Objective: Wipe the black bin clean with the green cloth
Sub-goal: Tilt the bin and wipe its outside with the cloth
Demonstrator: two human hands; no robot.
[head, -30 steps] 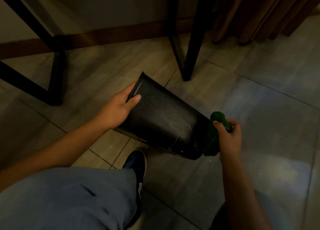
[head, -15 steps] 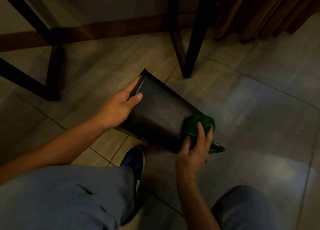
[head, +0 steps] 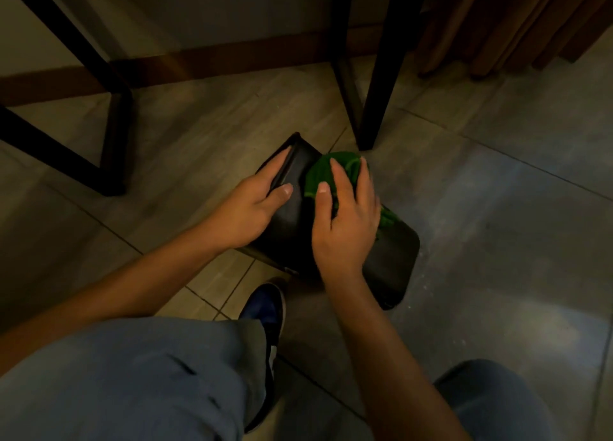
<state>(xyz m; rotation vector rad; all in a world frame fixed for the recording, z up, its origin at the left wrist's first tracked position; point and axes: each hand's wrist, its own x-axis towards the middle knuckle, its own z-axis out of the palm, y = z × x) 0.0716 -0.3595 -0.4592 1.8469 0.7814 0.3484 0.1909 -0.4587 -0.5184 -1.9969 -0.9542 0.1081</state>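
Left hand [head: 252, 208] grips the black bin [head: 391, 258] rim; right hand [head: 345, 221] presses the green cloth [head: 320, 175] flat, fingers spread — best kept flat, strokes overlapping.

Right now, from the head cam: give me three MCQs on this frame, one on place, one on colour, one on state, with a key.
1. Where is the cloth?
A. on the floor
B. on the bin's upturned side, near its rim
C. inside the bin

2. What colour is the shoe?
A. blue
B. red
C. white

3. How is the bin posed?
A. upright
B. upside down on its rim
C. tipped over, held at the rim

Key: B, the right hand presses the green cloth on the black bin. A, the shoe is blue. C, the left hand has its fingers over the rim of the tilted bin.
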